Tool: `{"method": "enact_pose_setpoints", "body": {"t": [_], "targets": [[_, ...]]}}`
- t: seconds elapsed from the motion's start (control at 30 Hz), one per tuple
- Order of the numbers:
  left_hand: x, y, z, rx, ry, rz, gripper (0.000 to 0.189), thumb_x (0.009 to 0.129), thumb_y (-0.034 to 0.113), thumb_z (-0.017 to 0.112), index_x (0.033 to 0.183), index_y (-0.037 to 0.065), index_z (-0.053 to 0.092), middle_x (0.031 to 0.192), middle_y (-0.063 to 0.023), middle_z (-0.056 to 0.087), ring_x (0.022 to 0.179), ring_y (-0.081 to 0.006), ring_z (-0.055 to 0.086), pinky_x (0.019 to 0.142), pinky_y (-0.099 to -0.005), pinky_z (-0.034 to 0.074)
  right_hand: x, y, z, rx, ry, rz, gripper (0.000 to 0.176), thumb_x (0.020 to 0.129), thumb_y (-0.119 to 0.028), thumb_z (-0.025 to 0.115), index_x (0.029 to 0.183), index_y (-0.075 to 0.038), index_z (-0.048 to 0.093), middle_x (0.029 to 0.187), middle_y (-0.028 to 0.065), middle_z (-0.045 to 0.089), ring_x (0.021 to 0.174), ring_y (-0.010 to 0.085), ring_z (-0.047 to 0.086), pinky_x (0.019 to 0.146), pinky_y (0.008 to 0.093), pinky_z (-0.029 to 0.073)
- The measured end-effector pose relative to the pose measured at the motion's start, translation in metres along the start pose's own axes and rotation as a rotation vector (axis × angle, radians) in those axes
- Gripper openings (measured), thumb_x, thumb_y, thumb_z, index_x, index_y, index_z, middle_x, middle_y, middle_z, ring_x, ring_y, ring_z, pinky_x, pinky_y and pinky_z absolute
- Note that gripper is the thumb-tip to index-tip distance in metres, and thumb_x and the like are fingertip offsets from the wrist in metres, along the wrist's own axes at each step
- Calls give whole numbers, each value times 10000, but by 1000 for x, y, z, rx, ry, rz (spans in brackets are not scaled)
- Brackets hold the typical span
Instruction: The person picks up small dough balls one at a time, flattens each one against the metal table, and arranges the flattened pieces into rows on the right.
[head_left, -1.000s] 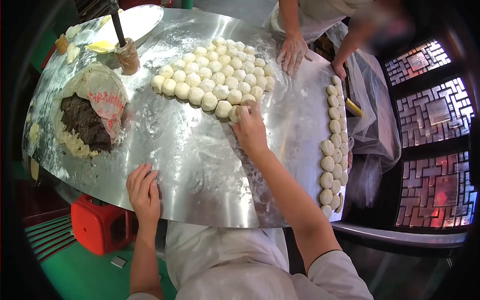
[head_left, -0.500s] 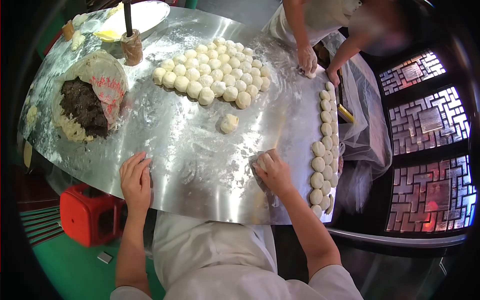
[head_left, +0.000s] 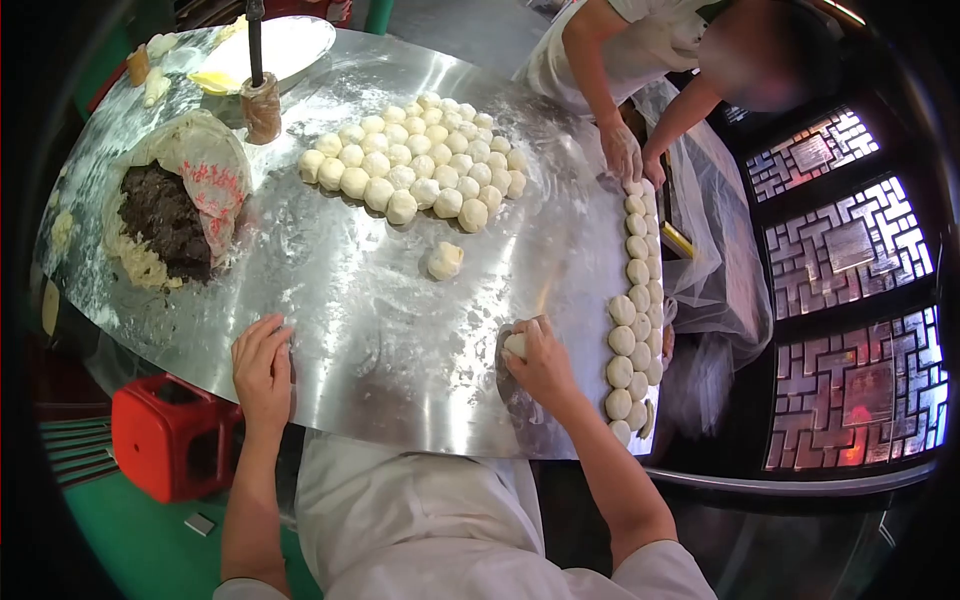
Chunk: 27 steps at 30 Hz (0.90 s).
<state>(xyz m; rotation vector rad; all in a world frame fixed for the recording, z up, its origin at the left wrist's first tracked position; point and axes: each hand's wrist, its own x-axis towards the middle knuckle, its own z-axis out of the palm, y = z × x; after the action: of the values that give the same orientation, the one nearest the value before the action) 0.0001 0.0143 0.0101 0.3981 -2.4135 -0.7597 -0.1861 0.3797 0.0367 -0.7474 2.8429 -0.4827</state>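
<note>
My right hand point(head_left: 543, 365) curls around a dough ball point(head_left: 514, 345) on the steel table near its front edge. Part of the ball shows beside the fingers; the palm hides the rest. Resting at the table's near left rim, my left hand point(head_left: 263, 372) has its fingers stretched out and holds nothing. One loose dough ball point(head_left: 445, 261) sits between and beyond my hands. Behind it, many floured dough balls point(head_left: 400, 177) lie packed together. Flattened dough rounds point(head_left: 620, 341) line the right edge of the table.
At left lies an open plastic bag point(head_left: 218, 160) with dark filling point(head_left: 160, 215). A brown cylinder with a dark rod point(head_left: 261, 112) stands behind it, near a white tray point(head_left: 300, 42). Across the table, a co-worker's hand point(head_left: 622, 152) touches the dough rounds. A red stool point(head_left: 150, 440) stands below left.
My right hand has turned slightly, so more of the dough ball shows. The co-worker's hand has moved to the far end of the row of rounds. My left hand stays at the rim.
</note>
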Motion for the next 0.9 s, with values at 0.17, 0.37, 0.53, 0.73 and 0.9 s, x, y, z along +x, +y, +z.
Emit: {"method": "enact_pose_setpoints", "body": {"t": [0.17, 0.37, 0.53, 0.73, 0.9], "targets": [[1, 2, 1, -14, -1, -12, 219, 917, -20, 603, 1093, 15, 729, 1247, -127, 703, 1224, -327, 620, 1073, -435, 445, 20, -18, -39, -86, 126, -76, 480, 915, -359, 734, 1255, -55, 588, 1239, 138, 604, 1094, 370, 629, 879, 484, 531], [1, 1, 0, -8, 15, 6, 222, 918, -22, 598, 1096, 11, 727, 1243, -135, 704, 1215, -330, 625, 1069, -435, 447, 62, -12, 15, -326, 32, -36, 763, 1004, -481, 566, 1609, -76, 341, 1690, 207, 256, 1588, 353, 179, 1275, 478, 172], [-3, 3, -3, -19, 14, -23, 223, 923, -20, 592, 1098, 10, 726, 1242, -136, 705, 1208, -332, 627, 1063, -436, 450, 35, 31, 3, -145, 124, -83, 625, 988, -377, 631, 1495, -51, 464, 1502, 253, 507, 1443, 417, 415, 1178, 501, 334], [0, -2, 0, -20, -24, -2, 225, 938, -11, 589, 1114, 19, 726, 1258, -125, 699, 1220, -321, 619, 1062, -427, 450, -47, -6, -10, 465, 125, -67, 281, 875, -120, 766, 1043, -34, 557, 1076, 153, 623, 1016, 377, 574, 861, 497, 479], [-3, -4, 2, 19, -31, -2, 240, 967, 18, 587, 1162, 38, 725, 1297, -90, 687, 1268, -294, 588, 1083, -411, 440, -54, -19, -18, 242, -30, -211, 456, 882, -223, 765, 1228, -20, 548, 1221, 160, 620, 1127, 384, 577, 947, 506, 464]]}}
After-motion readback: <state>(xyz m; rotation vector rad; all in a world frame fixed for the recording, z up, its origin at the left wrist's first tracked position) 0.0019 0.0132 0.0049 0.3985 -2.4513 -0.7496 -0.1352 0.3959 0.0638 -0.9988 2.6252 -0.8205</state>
